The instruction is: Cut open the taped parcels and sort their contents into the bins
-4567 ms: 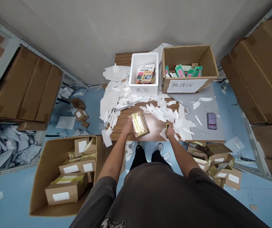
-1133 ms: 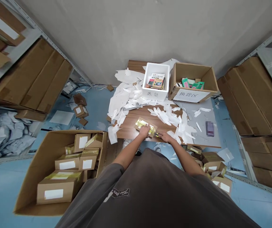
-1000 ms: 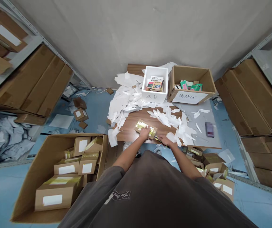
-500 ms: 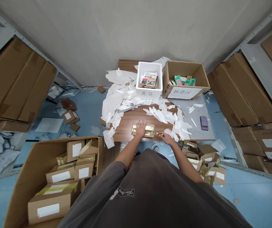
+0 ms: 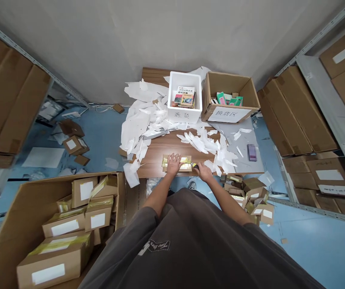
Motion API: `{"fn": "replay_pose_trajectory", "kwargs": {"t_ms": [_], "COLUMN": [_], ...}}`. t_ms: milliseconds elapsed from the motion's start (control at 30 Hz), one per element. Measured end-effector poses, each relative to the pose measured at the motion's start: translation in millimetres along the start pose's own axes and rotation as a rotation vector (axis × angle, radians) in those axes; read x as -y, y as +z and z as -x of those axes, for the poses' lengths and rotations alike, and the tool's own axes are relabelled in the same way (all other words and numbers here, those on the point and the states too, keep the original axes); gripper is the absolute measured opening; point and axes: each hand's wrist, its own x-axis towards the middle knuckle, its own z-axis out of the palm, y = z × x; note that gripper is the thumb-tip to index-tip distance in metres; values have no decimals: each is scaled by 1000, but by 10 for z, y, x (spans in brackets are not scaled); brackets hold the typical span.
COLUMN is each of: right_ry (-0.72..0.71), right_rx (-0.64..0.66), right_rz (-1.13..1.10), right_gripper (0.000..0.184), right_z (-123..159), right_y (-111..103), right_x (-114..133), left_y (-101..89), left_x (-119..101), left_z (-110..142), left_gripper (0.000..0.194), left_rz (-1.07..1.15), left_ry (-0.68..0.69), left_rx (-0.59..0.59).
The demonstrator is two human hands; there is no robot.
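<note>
A small taped cardboard box (image 5: 186, 165) lies near the front edge of the wooden table (image 5: 156, 149). My left hand (image 5: 174, 163) rests flat on top of it, fingers spread, over shiny yellowish tape and a white label. At the box's right end, my right hand (image 5: 204, 171) is closed round a yellow-and-black utility knife (image 5: 194, 165). The knife's tip is too small to make out, so I cannot tell whether it touches the cardboard.
Torn white paper (image 5: 136, 120) covers much of the table. Behind stand a white foam box (image 5: 184, 116) with books and a carton (image 5: 231, 114) with green packets. A big carton (image 5: 6, 224) of parcels is at left; opened boxes (image 5: 255, 200) lie on the floor at right.
The view has shifted, so the scene sits further left. My right hand has turned the knife, now showing its yellow-and-black body at the box's right end. The left hand stays on the box.
</note>
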Motion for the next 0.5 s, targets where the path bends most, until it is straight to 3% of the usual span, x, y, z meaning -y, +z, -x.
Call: {"fn": "replay_pose_trajectory", "kwargs": {"t_ms": [167, 300, 333, 400, 500], "right_ry": [33, 223, 321, 341, 288], "right_rx": [-38, -119, -175, -250, -235], "right_rz": [-37, -160, -214, -344, -675], "right_gripper": [28, 32, 33, 33, 42], "right_z": [-7, 53, 85, 130, 53], "right_y": [64, 112, 137, 227, 466], "right_x": [24, -327, -462, -664, -563], "left_y": [-52, -98, -109, -135, -196], "left_x": [-17, -31, -36, -54, -99], "left_z": [11, 12, 3, -34, -130], "left_gripper": [60, 63, 63, 63, 66], "left_rz": [8, -1, -2, 4, 32], "left_ry": [-23, -37, -45, -64, -129], "left_rx": [25, 50, 52, 51, 43]}}
